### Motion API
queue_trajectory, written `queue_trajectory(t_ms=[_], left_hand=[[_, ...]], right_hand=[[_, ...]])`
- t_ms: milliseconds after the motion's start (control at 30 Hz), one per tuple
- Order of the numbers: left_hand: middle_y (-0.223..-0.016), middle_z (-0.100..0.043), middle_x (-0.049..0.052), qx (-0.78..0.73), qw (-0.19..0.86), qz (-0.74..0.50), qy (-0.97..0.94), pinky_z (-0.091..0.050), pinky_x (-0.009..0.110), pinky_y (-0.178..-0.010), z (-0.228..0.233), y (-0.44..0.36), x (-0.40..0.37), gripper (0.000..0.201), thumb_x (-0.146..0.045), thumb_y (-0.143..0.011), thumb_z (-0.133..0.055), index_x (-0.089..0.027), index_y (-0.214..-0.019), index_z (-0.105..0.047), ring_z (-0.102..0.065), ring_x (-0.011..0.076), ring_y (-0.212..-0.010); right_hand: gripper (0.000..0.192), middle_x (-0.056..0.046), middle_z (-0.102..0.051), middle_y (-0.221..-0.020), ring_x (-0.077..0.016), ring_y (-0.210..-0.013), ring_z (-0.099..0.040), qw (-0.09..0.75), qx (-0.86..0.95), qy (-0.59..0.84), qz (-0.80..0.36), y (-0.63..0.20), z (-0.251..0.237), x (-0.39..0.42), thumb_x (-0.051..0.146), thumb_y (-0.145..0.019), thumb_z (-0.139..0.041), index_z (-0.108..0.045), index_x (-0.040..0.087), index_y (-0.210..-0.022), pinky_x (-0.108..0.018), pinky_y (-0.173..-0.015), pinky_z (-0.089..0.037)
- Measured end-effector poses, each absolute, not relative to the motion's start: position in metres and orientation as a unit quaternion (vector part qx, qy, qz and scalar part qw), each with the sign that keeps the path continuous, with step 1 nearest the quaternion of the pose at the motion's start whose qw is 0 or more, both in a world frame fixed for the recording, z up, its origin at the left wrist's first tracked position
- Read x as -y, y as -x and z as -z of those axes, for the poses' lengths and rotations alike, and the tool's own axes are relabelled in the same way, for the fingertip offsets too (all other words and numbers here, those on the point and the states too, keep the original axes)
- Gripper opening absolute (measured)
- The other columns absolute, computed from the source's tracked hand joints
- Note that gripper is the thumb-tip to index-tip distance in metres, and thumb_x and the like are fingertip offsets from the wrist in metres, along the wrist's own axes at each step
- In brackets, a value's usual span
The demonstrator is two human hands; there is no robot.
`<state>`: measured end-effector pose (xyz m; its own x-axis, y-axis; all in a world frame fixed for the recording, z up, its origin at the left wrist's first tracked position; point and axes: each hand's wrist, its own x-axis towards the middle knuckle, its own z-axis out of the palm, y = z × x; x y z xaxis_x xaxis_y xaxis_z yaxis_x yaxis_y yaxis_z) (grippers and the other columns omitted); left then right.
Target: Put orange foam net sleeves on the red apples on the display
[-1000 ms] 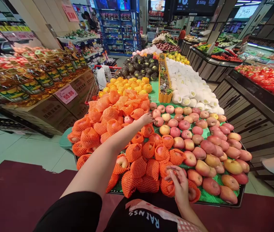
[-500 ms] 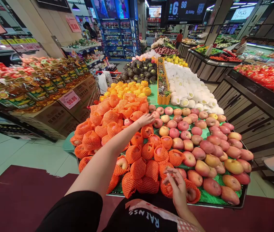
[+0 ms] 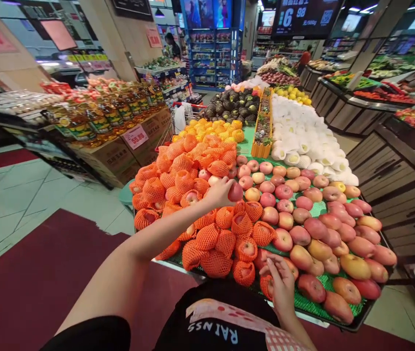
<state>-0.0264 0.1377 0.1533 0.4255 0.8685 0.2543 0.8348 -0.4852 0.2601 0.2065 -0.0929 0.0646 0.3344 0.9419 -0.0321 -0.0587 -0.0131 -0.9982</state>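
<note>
nearest, at about five o'clock from the held apple, right hand (image 3: 281,275), fingers half-curled and parted, with no clear hold on anything; just beside a netted apple (image 3: 266,287) at the near edge of the counter (image 3: 361,322), touching or not: cannot tell. a little farther in, left hand (image 3: 219,195), fingers bent closely round a red apple (image 3: 235,191) from its nine o'clock side; lifted clear of the heap or resting on it: cannot tell.

probably firm and stiff, modest in weight, with smooth bare skin apt to slip and flesh easy to bruise under a hard pinch or a drop. best held round the widest part, thumb set opposite the fingers, with an even, gentle squeeze.

at three to four o'clock, bare apples (image 3: 311,287) on a green mat (image 3: 317,209); at seven to ten, orange-netted apples (image 3: 217,263), heaped close. beyond, at eleven, orange fruit (image 3: 212,129); at one, a yellow-fenced planter (image 3: 262,148); at two, white-netted fruit (image 3: 302,129); at twelve, dark netted fruit (image 3: 232,105). farthest, towards twelve, blue shelves (image 3: 207,56).
</note>
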Motion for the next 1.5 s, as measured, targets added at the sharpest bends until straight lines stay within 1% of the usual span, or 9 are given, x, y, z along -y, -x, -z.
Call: queue_trajectory(t_ms=[233,400,500,600,700,900,1133,1300,1500], left_hand=[[-0.127,-0.061,0.016,-0.496,0.124,-0.008,-0.859,-0.056,0.04,-0.079,-0.116,0.01,-0.054,0.069,-0.043,-0.063,-0.083,-0.021,-0.124,-0.058,-0.064,0.0358,-0.11],[-0.137,-0.058,0.018,-0.522,0.12,-0.034,-0.844,-0.053,0.041,-0.093,-0.103,0.004,-0.036,0.079,-0.039,-0.072,-0.08,-0.021,-0.141,-0.046,-0.06,0.0357,-0.122],[-0.141,-0.054,0.018,-0.528,0.135,-0.06,-0.836,-0.051,0.041,-0.099,-0.101,0.012,-0.039,0.081,-0.054,-0.072,-0.081,-0.021,-0.138,-0.049,-0.057,0.0351,-0.127],[-0.131,-0.06,0.013,-0.521,0.152,-0.106,-0.833,-0.049,0.039,-0.102,-0.103,0.022,-0.057,0.061,-0.064,-0.084,-0.066,-0.023,-0.127,-0.056,-0.061,0.0299,-0.119],[-0.13,-0.062,0.01,-0.541,0.12,-0.147,-0.82,-0.047,0.037,-0.105,-0.105,0.028,-0.096,0.038,-0.043,-0.098,-0.051,-0.022,-0.129,-0.054,-0.06,0.0244,-0.12],[-0.162,-0.032,0.019,-0.534,0.045,-0.082,-0.84,-0.04,0.046,-0.113,-0.1,0.02,-0.183,0.096,-0.013,-0.071,-0.071,-0.02,-0.156,-0.027,-0.035,0.0341,-0.147],[-0.148,-0.052,0.014,-0.441,0.004,0.004,-0.898,-0.049,0.04,-0.102,-0.087,0.018,-0.221,0.086,-0.016,-0.067,-0.08,-0.025,-0.145,-0.045,-0.053,0.0311,-0.13],[-0.147,-0.049,0.023,-0.438,-0.009,0.007,-0.899,-0.051,0.045,-0.096,-0.077,0.027,-0.223,0.112,-0.02,-0.06,-0.087,-0.017,-0.157,-0.03,-0.057,0.0382,-0.121],[-0.144,-0.053,0.024,-0.425,0.008,-0.018,-0.905,-0.05,0.046,-0.098,-0.073,0.029,-0.215,0.118,-0.019,-0.065,-0.079,-0.015,-0.163,-0.013,-0.06,0.0378,-0.119]], right_hand=[[0.033,-0.002,-0.073,-0.082,-0.0156,-0.06,-0.064,0.527,0.414,0.572,-0.474,-0.239,-0.056,0.097,0.051,-0.082,-0.078,-0.069,0.021,-0.092,-0.031,-0.064,-0.054],[0.033,-0.004,-0.075,-0.084,-0.0161,-0.06,-0.064,0.475,0.453,0.55,-0.517,-0.243,-0.055,0.091,0.052,-0.083,-0.076,-0.068,0.021,-0.089,-0.031,-0.062,-0.054],[0.032,-0.004,-0.074,-0.085,-0.0158,-0.061,-0.064,0.465,0.466,0.544,-0.52,-0.244,-0.055,0.09,0.052,-0.084,-0.076,-0.069,0.021,-0.09,-0.03,-0.062,-0.053],[0.033,-0.004,-0.074,-0.084,-0.0154,-0.06,-0.064,0.471,0.463,0.548,-0.513,-0.243,-0.057,0.094,0.052,-0.083,-0.076,-0.07,0.021,-0.091,-0.03,-0.061,-0.054],[0.039,-0.004,-0.075,-0.083,-0.0159,-0.057,-0.063,0.484,0.434,0.576,-0.495,-0.242,-0.059,0.104,0.056,-0.078,-0.078,-0.071,0.02,-0.089,-0.03,-0.058,-0.053],[0.047,-0.006,-0.076,-0.082,-0.0211,-0.064,-0.068,0.55,0.353,0.639,-0.405,-0.239,-0.054,0.136,0.06,-0.069,-0.083,-0.071,0.019,-0.088,-0.033,-0.061,-0.057],[0.051,-0.004,-0.076,-0.08,-0.0209,-0.06,-0.067,0.638,0.193,0.696,-0.268,-0.181,-0.023,0.194,0.061,-0.064,-0.085,-0.072,0.02,-0.093,-0.035,-0.058,-0.058],[0.059,-0.007,-0.078,-0.08,-0.0212,-0.054,-0.067,0.634,0.148,0.701,-0.292,-0.109,-0.003,0.218,0.066,-0.056,-0.087,-0.073,0.018,-0.088,-0.034,-0.05,-0.057],[0.057,-0.006,-0.077,-0.079,-0.0206,-0.055,-0.067,0.616,0.158,0.704,-0.316,-0.091,-0.015,0.214,0.064,-0.056,-0.088,-0.074,0.019,-0.087,-0.032,-0.05,-0.058]])
